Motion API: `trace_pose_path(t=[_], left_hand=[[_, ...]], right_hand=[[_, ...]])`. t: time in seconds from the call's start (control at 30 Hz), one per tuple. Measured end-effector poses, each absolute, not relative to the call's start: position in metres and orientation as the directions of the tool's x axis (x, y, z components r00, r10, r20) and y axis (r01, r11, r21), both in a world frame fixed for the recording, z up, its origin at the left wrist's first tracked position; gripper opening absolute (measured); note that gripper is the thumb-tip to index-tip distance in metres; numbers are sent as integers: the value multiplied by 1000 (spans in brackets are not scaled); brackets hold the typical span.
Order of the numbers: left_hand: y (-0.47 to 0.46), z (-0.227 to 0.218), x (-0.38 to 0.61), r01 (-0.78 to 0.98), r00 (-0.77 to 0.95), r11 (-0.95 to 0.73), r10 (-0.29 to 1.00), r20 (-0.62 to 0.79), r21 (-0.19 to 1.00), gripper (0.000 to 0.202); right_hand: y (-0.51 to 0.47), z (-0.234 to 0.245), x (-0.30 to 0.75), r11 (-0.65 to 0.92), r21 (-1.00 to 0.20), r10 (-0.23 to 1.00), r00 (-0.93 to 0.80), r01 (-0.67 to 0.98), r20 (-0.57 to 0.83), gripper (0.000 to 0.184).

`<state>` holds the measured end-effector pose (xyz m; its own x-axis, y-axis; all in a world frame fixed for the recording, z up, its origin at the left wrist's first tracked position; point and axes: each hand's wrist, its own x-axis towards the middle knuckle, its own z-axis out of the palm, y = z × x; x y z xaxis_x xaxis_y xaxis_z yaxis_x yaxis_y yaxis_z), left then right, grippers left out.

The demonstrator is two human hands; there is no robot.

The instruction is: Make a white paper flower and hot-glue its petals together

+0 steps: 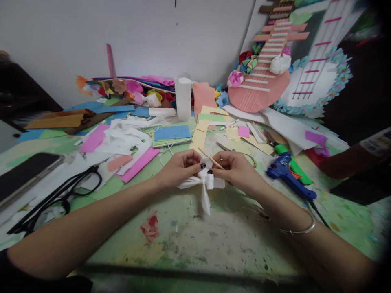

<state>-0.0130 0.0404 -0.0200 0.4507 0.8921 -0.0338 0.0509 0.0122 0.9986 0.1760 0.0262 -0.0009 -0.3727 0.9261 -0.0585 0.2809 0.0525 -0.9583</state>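
Observation:
Between my hands, a little above the table's middle, is a white paper piece [206, 199] with folded loops and a pointed end hanging down. My left hand [187, 165] pinches its upper left part between thumb and fingers. My right hand [233, 166] is closed on a thin wooden stick [210, 158], which slants up to the left across the paper's top. The right thumb also touches the paper. Just behind my right hand lie scissors [253, 159] with gold handles, partly hidden by the fingers.
To the right lies a blue glue gun [282, 173] with its cord, beside a green-handled cutter [295, 162]. Eyeglasses [69, 191] and a phone [26, 175] rest left. Behind are white paper strips [122, 136], blue paper sheets [172, 133], a white roll [183, 99] and paper guitars [262, 91].

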Motion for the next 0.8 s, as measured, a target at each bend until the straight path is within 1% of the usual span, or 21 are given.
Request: trace_pose_path(t=[0.07, 0.13, 0.2, 0.27, 0.43, 0.53, 0.63, 0.8], left_hand=[[40, -19, -13, 43, 440, 36, 897, -52, 998, 25], [40, -19, -14, 39, 435, 57, 898, -69, 998, 25], [40, -20, -15, 45, 438, 64, 896, -77, 997, 25], [40, -21, -15, 52, 442, 61, 894, -78, 997, 25], [38, -18, -15, 41, 456, 97, 884, -105, 994, 28], [37, -15, -14, 14, 450, 118, 886, -111, 993, 26], [37, -15, -14, -15, 457, 117, 884, -97, 993, 24], [36, -17, -14, -36, 492, 112, 867, -80, 993, 22]], right_hand=[[27, 1, 178, 191, -902, 924, -380, 388, 33, 15], [29, 4, 182, 335, -804, 904, -407, 492, 127, 18], [31, 7, 187, 441, -719, 870, -454, 537, 195, 25], [32, 7, 190, 501, -669, 843, -485, 548, 234, 31], [33, 5, 194, 563, -600, 815, -499, 568, 293, 37], [32, 5, 194, 571, -581, 812, -503, 580, 296, 39], [32, 5, 194, 558, -581, 822, -489, 592, 291, 38], [31, 3, 192, 539, -614, 832, -475, 577, 285, 37]])
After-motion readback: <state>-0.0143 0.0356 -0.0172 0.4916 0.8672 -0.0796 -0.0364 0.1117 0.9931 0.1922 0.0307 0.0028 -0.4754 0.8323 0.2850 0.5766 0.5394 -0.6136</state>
